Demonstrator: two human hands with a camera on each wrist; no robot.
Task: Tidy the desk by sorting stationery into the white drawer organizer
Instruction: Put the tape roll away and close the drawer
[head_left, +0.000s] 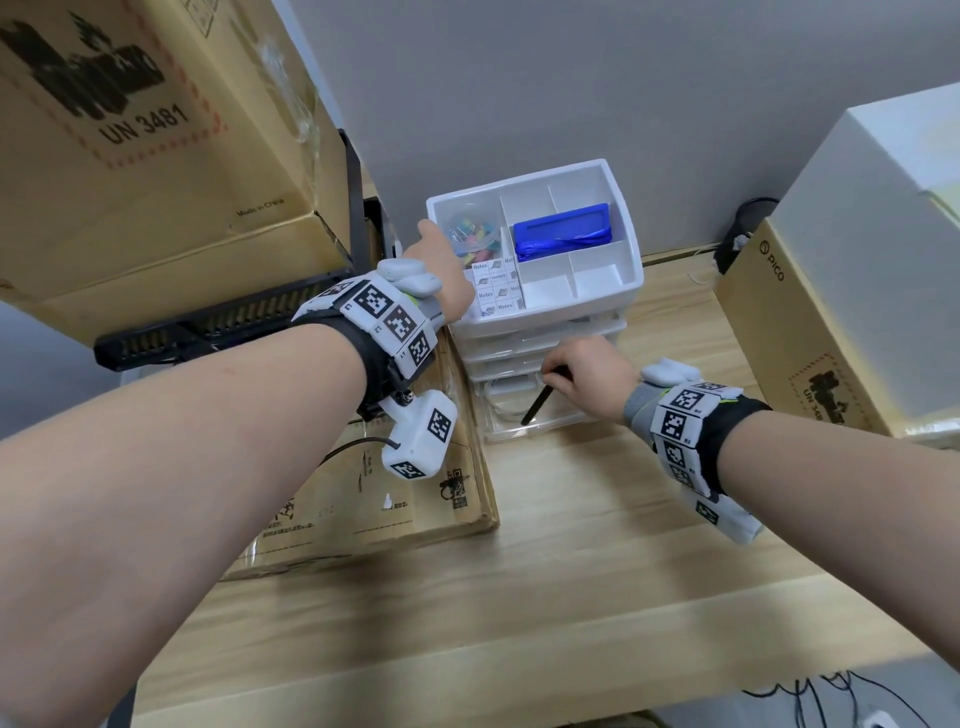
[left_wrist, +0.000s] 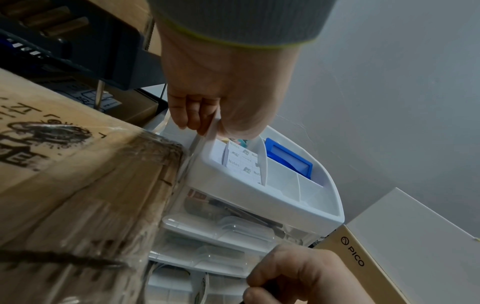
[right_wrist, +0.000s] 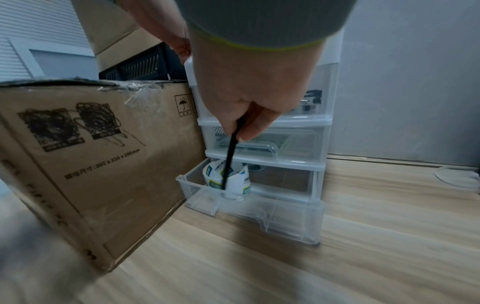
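My right hand (right_wrist: 249, 88) pinches a black pen (right_wrist: 232, 152), tip hidden in the open drawer (right_wrist: 249, 211); my left hand (left_wrist: 215, 90) grips the organizer (left_wrist: 285, 197) rim, fingertips hidden.

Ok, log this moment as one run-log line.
left hand: grips organizer top rim | right hand: holds black pen, tip in open bottom drawer | pen not yet released

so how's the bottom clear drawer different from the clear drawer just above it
The bottom clear drawer is pulled out; the clear drawer above it is pushed in. The black pen held by the right hand dips into the bottom one, beside a white tape roll. Both are transparent plastic.
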